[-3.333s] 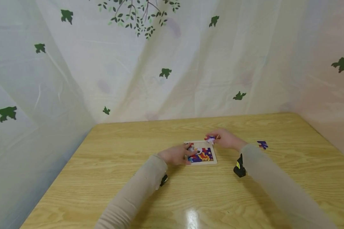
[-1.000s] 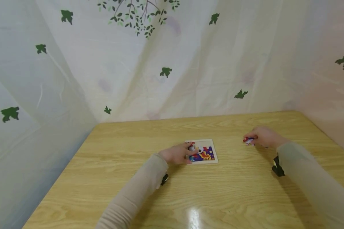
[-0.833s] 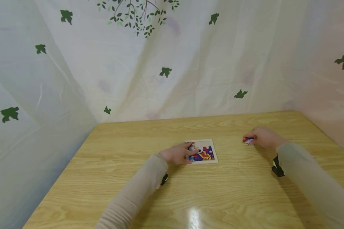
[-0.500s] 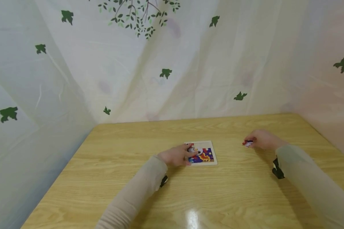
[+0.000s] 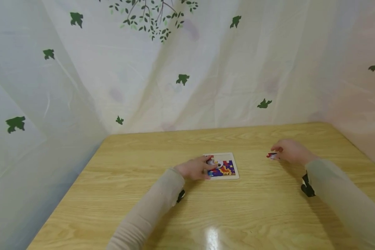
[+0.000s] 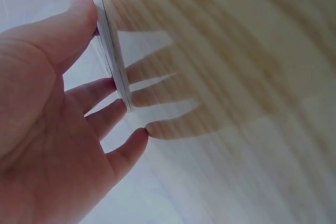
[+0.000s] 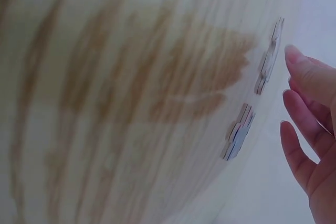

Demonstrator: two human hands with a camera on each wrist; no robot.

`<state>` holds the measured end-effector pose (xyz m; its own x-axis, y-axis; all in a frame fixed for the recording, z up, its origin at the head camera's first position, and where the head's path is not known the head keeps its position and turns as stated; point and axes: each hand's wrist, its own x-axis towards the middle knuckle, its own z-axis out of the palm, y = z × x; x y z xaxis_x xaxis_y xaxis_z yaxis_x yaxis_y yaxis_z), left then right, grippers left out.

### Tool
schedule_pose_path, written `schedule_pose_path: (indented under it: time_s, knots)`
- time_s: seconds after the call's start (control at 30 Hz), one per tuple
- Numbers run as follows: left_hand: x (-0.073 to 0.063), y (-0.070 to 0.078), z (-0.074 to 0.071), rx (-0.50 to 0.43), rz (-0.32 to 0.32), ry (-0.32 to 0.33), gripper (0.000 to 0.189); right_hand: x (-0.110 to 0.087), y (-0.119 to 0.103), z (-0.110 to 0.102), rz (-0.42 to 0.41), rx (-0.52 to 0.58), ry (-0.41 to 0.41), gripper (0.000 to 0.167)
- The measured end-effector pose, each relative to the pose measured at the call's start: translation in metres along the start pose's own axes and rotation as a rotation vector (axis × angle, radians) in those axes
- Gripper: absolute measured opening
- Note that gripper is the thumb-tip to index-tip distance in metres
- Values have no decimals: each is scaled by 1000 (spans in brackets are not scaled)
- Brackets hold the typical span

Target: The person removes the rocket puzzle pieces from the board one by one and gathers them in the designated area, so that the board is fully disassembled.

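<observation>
A shallow puzzle tray (image 5: pixel 236 171) lies flat on the counter (image 5: pixel 187 215), near the middle of the head view. Inside its pale rim, fitted pieces (image 5: pixel 226 171) make a colourful picture across the lower part and up the left; a blank, pale stretch shows along the top. The left hand (image 5: pixel 192 168) rests on the tray's left side, its grip wide, fingers spread. Outside the tray, well to its right, two loose pieces (image 7: pixel 239 132) lie just beside each other on the counter. The right hand (image 5: pixel 290 151) hangs near them, holding nothing, its grip parted. Both arms wear pale sleeves (image 5: pixel 147 208). Behind the counter hangs a whitish cloth (image 5: pixel 137 83) printed with green birds and leafy twigs.
</observation>
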<state>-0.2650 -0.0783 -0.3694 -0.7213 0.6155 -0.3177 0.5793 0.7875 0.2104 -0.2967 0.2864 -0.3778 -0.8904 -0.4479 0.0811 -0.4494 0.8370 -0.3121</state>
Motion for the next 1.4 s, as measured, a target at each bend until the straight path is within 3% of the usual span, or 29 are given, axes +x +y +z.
schedule_pose_path:
  time_s: [0.17,0.37,0.73,1.13,1.4]
  knots:
    - [2,0,-1,-7,-1,13,57,3,-8,1,-18,-22,40,21]
    - [3,-1,-1,7,6,27,57,11,-31,10,-32,27,45,28]
    - [1,-3,-1,-16,7,45,58,36,-79,25,-83,92,-17,37]
    - [-1,-8,-1,5,7,89,59,58,-108,39,-99,181,-93,32]
    - [-7,-12,-1,101,92,105,55,67,-122,46,-33,227,-77,33]
